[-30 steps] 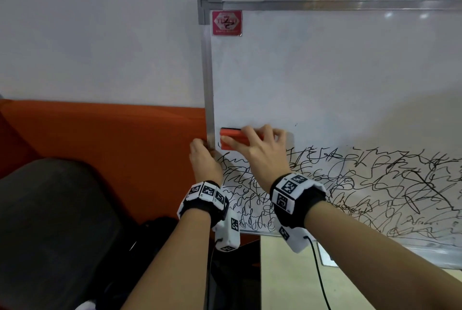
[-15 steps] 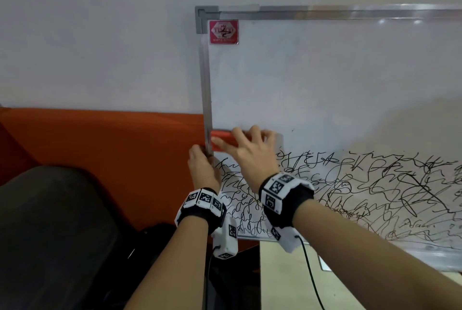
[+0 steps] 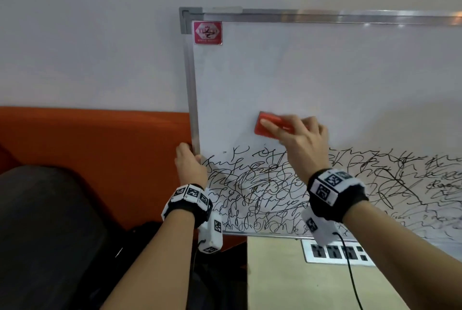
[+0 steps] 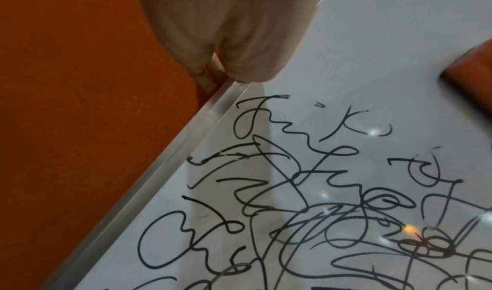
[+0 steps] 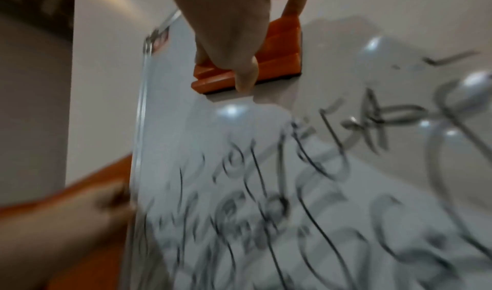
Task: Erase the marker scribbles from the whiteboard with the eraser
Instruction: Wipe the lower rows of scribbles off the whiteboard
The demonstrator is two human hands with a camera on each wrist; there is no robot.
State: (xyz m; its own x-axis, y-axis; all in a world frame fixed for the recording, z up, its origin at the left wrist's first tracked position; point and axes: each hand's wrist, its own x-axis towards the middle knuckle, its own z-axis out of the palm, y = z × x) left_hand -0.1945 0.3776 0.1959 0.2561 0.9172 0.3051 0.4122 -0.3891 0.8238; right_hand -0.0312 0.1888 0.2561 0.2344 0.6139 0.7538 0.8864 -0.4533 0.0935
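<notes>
A silver-framed whiteboard (image 3: pixel 325 79) leans upright against the wall. Its upper part is wiped white; black marker scribbles (image 3: pixel 255 192) fill the lower band. My right hand (image 3: pixel 297 139) grips an orange-red eraser (image 3: pixel 268 124) and presses it flat on the board just above the scribbles, a little in from the left frame. In the right wrist view the eraser (image 5: pixel 277 63) sits under my fingers, felt side on the board. My left hand (image 3: pixel 188 162) pinches the board's left frame edge (image 4: pixel 218 105), thumb on the front.
An orange padded backrest (image 3: pixel 87 154) runs behind the board on the left, with a dark seat (image 3: pixel 45 234) below. A wooden table (image 3: pixel 300 279) carries a white power strip (image 3: pixel 335 252) and a black cable under the board's lower edge.
My right hand has slid the eraser rightwards from the left frame edge, staying just above the scribbles. My left hand keeps its hold on the frame.
</notes>
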